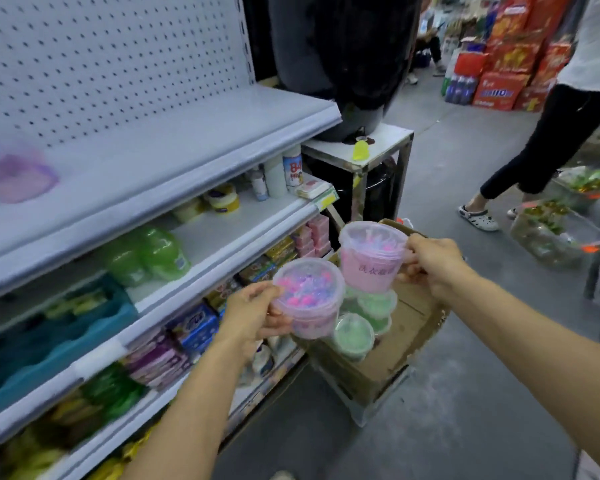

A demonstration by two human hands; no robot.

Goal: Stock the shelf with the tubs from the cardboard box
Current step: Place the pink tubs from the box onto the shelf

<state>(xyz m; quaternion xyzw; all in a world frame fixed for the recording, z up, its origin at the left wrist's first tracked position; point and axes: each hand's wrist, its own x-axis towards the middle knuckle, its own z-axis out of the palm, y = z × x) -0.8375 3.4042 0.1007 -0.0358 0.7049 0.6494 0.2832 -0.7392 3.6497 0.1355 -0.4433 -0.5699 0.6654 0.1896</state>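
The left hand (253,315) grips one clear pink-filled plastic tub (309,299), fingers curled round it; the right hand (430,265) grips another (371,259), both above the brown cardboard box (388,358) of green tubs (354,336) beside the grey metal shelf (187,140).

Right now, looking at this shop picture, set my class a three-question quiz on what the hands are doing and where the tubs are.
1. True or false: each of the hands holds a pink tub.
2. Which colour are the tubs still in the cardboard box? A) blue B) green C) yellow
3. Fill in: the top shelf has a blurred ______ tub at its far left.

Key
1. True: the left hand grips one pink tub, the right hand another pink tub.
2. B: green tubs.
3. Purple: purple tub.
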